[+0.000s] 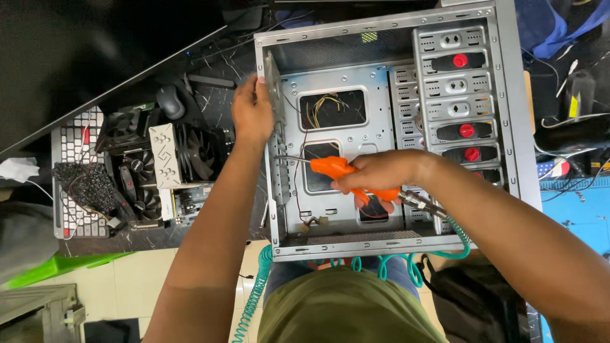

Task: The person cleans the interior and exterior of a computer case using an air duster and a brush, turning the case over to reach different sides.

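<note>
Orange air gun (343,173) in right hand's (375,174) closed grip; left hand (252,114) clasps grey case (508,95) wall.

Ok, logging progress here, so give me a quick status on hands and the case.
Left hand grips the edge of the empty computer case. Right hand holds orange air blow gun, nozzle aimed inside. Loose wires in the cutout.

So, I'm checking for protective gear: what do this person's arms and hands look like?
Both are bare: the left hand and right hand show no gloves, rings or watch. No sleeves show on either forearm. Only an olive-green cloth garment shows, on the lap.
</note>
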